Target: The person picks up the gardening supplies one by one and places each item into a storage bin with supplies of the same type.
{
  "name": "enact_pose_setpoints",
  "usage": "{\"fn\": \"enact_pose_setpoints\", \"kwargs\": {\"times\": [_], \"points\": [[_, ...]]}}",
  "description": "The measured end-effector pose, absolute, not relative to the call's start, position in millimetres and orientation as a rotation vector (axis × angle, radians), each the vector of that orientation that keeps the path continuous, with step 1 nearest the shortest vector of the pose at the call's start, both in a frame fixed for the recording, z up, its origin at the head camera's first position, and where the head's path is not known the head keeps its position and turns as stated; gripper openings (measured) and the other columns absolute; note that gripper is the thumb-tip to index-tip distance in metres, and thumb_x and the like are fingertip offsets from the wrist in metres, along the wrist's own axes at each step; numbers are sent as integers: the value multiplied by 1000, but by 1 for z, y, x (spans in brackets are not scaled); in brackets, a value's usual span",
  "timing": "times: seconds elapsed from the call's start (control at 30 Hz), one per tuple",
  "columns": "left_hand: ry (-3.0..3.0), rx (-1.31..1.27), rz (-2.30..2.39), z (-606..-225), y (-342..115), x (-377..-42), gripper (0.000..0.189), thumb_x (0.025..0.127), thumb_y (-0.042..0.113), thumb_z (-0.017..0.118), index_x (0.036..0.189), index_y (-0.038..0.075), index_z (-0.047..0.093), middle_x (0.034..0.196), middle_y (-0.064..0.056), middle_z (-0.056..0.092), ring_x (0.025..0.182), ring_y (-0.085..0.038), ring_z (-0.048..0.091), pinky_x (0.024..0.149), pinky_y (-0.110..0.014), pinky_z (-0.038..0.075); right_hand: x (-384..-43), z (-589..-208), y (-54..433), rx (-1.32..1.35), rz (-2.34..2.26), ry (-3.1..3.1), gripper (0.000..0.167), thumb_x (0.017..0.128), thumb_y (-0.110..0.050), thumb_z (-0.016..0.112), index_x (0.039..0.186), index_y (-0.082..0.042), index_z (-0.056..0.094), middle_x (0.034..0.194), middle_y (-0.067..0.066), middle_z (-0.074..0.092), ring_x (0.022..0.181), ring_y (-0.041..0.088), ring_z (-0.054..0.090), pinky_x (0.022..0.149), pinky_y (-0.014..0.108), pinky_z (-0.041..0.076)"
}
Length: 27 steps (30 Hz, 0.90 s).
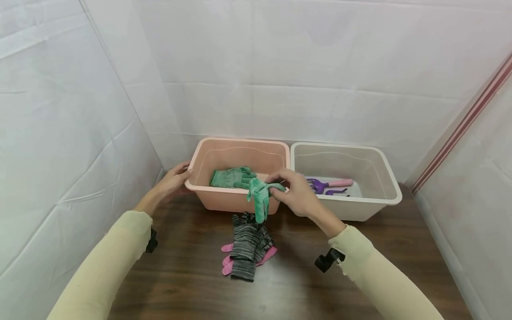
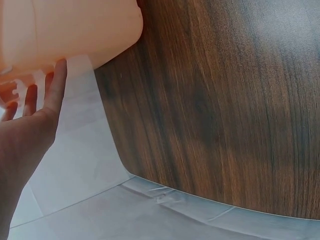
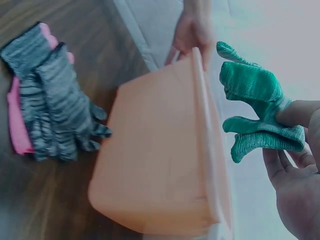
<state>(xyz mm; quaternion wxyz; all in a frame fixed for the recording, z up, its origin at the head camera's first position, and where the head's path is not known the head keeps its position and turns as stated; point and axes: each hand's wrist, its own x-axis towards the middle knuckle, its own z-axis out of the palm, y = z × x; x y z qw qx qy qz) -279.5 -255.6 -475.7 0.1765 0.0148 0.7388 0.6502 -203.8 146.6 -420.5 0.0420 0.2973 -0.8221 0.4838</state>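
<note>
My right hand (image 1: 297, 192) pinches a green work glove (image 1: 261, 200) between thumb and fingers, and the glove's fingers dangle over the front rim of the salmon-pink bin (image 1: 224, 201). At that bin's left end, my left hand (image 1: 171, 181) holds the rim, its fingers against the outer wall in the left wrist view. Another green glove (image 1: 232, 178) lies inside the bin. On the table in front, dark grey striped gloves (image 1: 246, 240) with pink parts are piled together; in the right wrist view this pile (image 3: 60, 100) lies beside the bin.
A light grey bin (image 1: 344, 209) stands right beside the pink one. It holds purple garden tools, among them a hand fork (image 1: 320, 186) with a pink handle. White sheeting (image 1: 256, 98) hangs behind and at both sides of the dark wooden table (image 1: 184, 284).
</note>
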Motion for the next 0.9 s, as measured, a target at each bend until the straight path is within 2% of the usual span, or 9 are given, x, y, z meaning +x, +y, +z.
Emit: {"fn": "enact_pose_setpoints", "kwargs": {"times": [0.23, 0.63, 0.9], "points": [[2086, 48, 1848, -477, -254, -280, 63, 116, 23, 39, 171, 7, 12, 172, -28, 16, 150, -51, 33, 109, -63, 48, -225, -409, 144, 857, 1573, -2495, 15, 100, -2, 71, 114, -5, 74, 111, 8, 72, 94, 25, 63, 83, 39, 56], [2100, 53, 1844, -477, -253, -280, 62, 117, 24, 39, 170, 7, 13, 172, -28, 17, 150, -50, 34, 106, -58, 53, -253, -413, 140, 755, 1528, -2519, 17, 100, -1, 68, 116, 1, 72, 110, 12, 73, 92, 24, 66, 78, 34, 57], [2074, 37, 1874, -477, -255, -281, 62, 116, 24, 41, 170, 7, 15, 171, -27, 18, 148, -51, 36, 105, -57, 54, -267, -424, 139, 598, 1526, -2549, 15, 101, -4, 68, 115, -5, 73, 111, 9, 73, 95, 24, 69, 79, 37, 58]]}}
